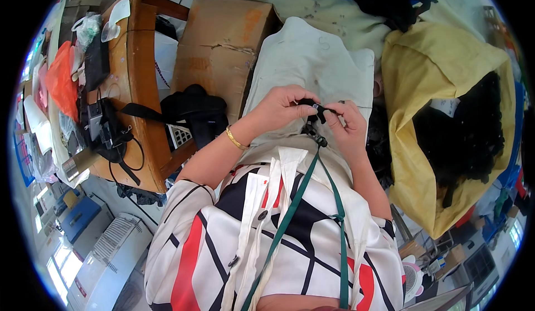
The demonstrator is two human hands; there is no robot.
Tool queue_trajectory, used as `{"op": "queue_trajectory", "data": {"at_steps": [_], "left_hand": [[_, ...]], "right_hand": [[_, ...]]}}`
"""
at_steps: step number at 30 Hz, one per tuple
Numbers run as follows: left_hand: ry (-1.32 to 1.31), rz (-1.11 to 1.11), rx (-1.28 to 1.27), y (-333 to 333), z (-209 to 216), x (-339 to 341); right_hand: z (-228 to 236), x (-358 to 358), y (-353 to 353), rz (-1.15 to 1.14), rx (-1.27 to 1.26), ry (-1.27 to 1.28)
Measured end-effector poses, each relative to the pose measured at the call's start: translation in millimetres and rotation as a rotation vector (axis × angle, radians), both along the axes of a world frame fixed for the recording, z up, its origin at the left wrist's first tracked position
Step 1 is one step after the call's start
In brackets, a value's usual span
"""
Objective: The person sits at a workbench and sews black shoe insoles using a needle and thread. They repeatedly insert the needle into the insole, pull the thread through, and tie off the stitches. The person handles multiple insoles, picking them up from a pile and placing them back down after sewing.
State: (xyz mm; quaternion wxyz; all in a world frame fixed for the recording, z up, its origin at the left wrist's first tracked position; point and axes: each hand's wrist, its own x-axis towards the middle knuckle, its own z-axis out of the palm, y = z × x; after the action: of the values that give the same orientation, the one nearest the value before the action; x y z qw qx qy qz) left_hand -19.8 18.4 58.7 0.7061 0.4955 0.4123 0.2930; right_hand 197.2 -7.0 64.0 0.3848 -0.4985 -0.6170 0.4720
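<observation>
Over my lap, my left hand and my right hand pinch a small black piece between thumbs and fingers. It looks like a strip or loop of fabric with a small pale spot; its exact kind is too small to tell. Just below it, a dark metal clip or small tool hangs at the end of a green lanyard from my neck. I cannot tell whether my fingers touch that metal part. Beneath both hands a pale cloth covers my lap.
On my left stand a cardboard box and a wooden table with a black bag. A black pouch lies between them. To my right, a large yellow sack gapes around black items.
</observation>
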Motion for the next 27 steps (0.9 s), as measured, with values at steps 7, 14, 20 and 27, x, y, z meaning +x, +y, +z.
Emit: {"op": "queue_trajectory", "data": {"at_steps": [7,14,20,27], "left_hand": [[0.229,-0.117,0.284,-1,9,-7],[0.233,-0.159,0.468,-3,24,-4],[0.225,-0.205,0.516,-4,30,-8],[0.213,-0.183,0.590,-4,32,-8]], "right_hand": [[1,9,-3,0.058,0.090,-0.131],[24,26,8,0.151,-0.401,0.159],[47,31,19,0.465,-0.427,-0.057],[44,33,20,0.511,-0.310,-0.027]]}}
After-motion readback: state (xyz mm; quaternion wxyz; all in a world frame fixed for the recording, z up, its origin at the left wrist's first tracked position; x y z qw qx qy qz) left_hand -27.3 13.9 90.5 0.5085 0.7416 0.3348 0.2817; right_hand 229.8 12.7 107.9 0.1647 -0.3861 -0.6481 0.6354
